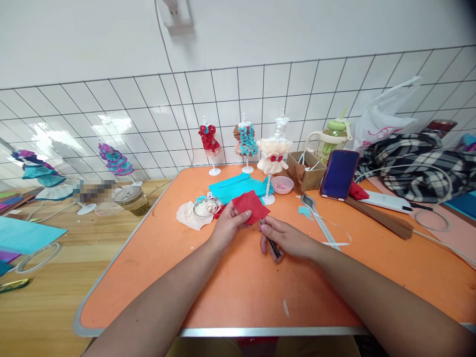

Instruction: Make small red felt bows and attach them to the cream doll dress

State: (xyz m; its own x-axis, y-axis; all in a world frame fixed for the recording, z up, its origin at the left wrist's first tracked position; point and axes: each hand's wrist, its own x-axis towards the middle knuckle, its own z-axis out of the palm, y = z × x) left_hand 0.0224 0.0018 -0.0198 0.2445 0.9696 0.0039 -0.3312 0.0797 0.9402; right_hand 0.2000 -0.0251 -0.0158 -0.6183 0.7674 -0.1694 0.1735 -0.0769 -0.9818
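Observation:
My left hand [231, 220] is closed on a red paper square [252, 206], thumb on top. Its lower corner lies close to my right hand [281, 237], whose fingers are wrapped round a slim black tool [274, 248] with a thin metallic tip. The tip points up at the paper's lower edge; whether they touch I cannot tell. Just left of the red paper, a round clear container [205, 208] rests on crumpled cream paper [185, 213]. Folded blue paper [226, 187] lies behind my left hand.
Mini dress forms in paper dresses stand behind: red [210, 141], blue [247, 141], cream [274, 151]. A pink bowl [282, 185], cardboard box [310, 178], propped phone [339, 174] and silver strip [322, 223] are on the right. A glass jar [133, 201] stands on the wooden table [85, 277].

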